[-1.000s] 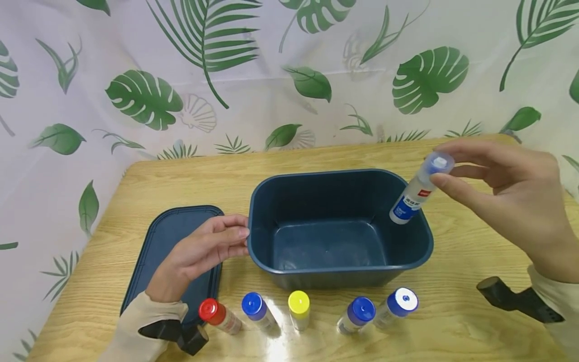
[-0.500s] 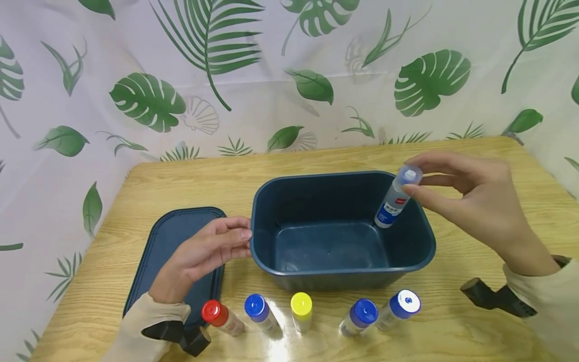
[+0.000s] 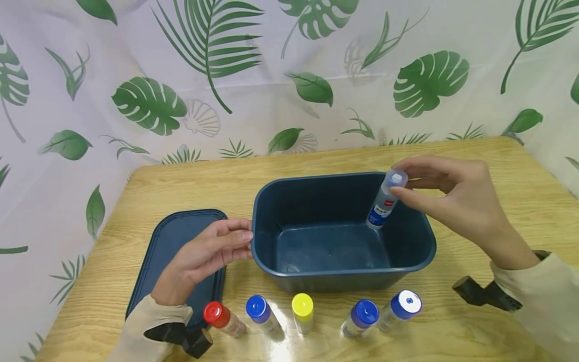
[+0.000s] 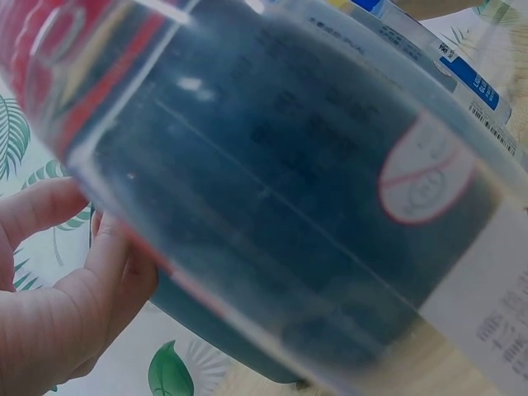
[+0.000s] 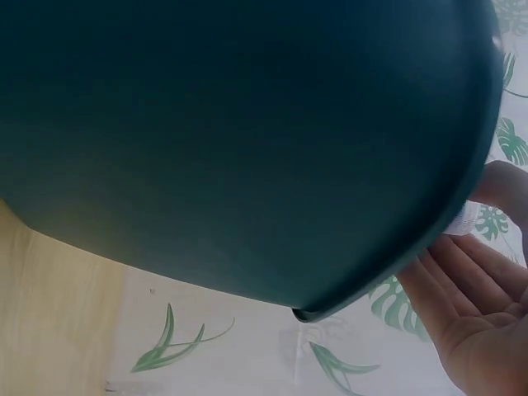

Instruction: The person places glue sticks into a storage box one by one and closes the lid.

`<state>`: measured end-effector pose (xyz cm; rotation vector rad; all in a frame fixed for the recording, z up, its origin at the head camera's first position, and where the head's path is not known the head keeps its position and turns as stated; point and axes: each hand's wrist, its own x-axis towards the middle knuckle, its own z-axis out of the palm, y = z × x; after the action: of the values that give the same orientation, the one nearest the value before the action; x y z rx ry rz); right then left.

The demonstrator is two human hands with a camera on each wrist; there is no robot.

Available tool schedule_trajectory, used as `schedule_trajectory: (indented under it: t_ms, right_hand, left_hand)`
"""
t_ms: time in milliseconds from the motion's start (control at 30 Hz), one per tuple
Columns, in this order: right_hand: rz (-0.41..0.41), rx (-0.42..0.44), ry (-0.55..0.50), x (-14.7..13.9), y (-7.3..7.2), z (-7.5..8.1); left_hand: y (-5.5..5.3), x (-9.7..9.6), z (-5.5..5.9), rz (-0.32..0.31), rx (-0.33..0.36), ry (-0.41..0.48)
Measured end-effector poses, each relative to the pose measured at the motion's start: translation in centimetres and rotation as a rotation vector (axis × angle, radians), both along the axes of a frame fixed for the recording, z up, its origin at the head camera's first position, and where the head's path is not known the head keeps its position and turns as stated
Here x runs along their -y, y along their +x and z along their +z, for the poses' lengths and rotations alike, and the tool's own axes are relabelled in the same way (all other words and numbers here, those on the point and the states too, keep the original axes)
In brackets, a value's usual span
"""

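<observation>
In the head view my right hand [image 3: 457, 201] pinches a liquid glue bottle [image 3: 382, 206] by its clear cap between thumb and fingers. The bottle leans, its lower end inside the right part of a dark blue plastic bin [image 3: 336, 274]. My left hand [image 3: 212, 251] rests its fingertips and thumb against the outside of the bin's left end. In the right wrist view the bin's wall [image 5: 247, 165] hides most of the bottle. A clear red-capped glue bottle [image 4: 272, 181] fills much of the left wrist view, with my left hand [image 4: 74, 289] behind it.
Before the bin stand several glue bottles: a red-capped one [image 3: 223, 319], a blue-capped one [image 3: 264, 314], a yellow-capped one [image 3: 302, 311], and two more blue-capped ones [image 3: 360, 318] at right. A dark blue lid [image 3: 169, 251] lies left on the wooden table [image 3: 497, 322].
My right hand has carried the glue bottle leftward and lower, from over the bin's right rim to inside the bin. The left hand has stayed at the bin's left end.
</observation>
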<state>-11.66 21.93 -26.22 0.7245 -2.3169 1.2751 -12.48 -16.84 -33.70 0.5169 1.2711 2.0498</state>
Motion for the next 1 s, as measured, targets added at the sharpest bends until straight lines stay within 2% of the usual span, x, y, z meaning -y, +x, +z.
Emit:
schedule_trajectory:
  t_ms: [367, 800, 1000]
  right_hand:
    - [-0.013, 0.017, 0.037, 0.7, -0.2, -0.9]
    - [-0.051, 0.021, 0.266, 1.1, -0.6, -1.3]
    - [-0.017, 0.086, 0.327, 1.3, -1.1, -1.6]
  left_hand:
    - [0.0, 0.0, 0.1, -0.006, 0.004, 0.015]
    - [0.1, -0.1, 0.1, -0.008, -0.009, 0.018]
    - [0.1, -0.1, 0.1, -0.003, -0.006, 0.016]
